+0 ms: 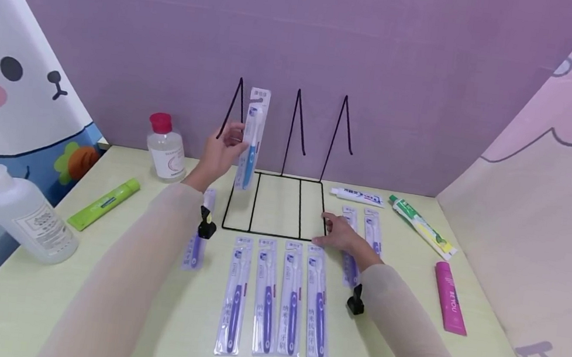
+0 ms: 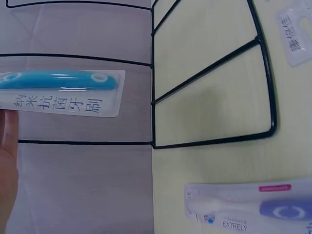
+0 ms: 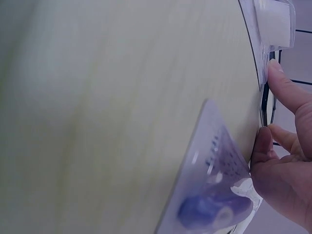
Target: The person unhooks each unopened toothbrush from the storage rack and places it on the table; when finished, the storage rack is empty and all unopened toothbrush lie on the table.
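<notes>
My left hand (image 1: 220, 153) pinches a blue toothbrush in a clear blister pack (image 1: 252, 139). The pack stands nearly upright beside the left prong of a black wire rack (image 1: 279, 236); its lower end shows in the left wrist view, above the table. At the right front corner of the rack's base, my right hand (image 1: 340, 233) grips the wire between thumb and fingers. Purple toothbrushes in packs (image 1: 291, 300) lie in a row before the rack. One more purple pack (image 1: 196, 251) lies under my left forearm, and two (image 1: 372, 229) are by my right hand.
A red-capped bottle (image 1: 167, 153), a white bottle (image 1: 29, 217) and a green tube (image 1: 105, 204) are on the left. To the right lie a white-and-blue toothpaste tube (image 1: 357, 196), a green-and-yellow one (image 1: 422, 226) and a pink tube (image 1: 449, 298). A purple backdrop (image 1: 408, 86) rises behind the rack.
</notes>
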